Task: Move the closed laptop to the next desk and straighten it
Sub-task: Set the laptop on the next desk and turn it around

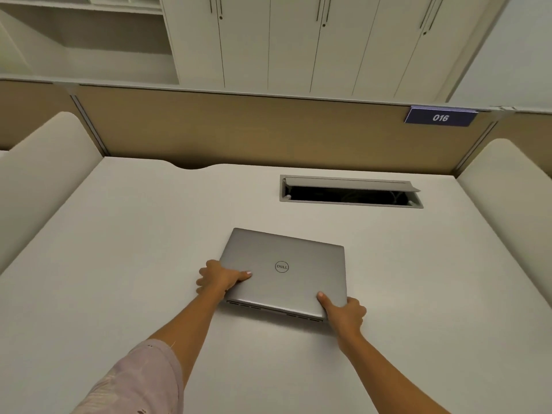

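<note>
A closed silver laptop [295,264] with a round logo on its lid is in the middle of the white desk [134,234], turned slightly clockwise. Its near edge with the vent slots looks raised a little off the desk. My left hand [221,277] grips the laptop's left side, thumb on the lid and fingers underneath. My right hand [343,315] holds the near right corner the same way. Both arms stretch forward from the bottom of the view.
An open cable tray slot [351,192] with a raised flap lies behind the laptop. A tan partition [254,130] bearing a blue "016" sign [440,117] closes the desk's far side. Rounded white dividers stand at the left [44,174] and right [507,189]. White cabinets stand beyond.
</note>
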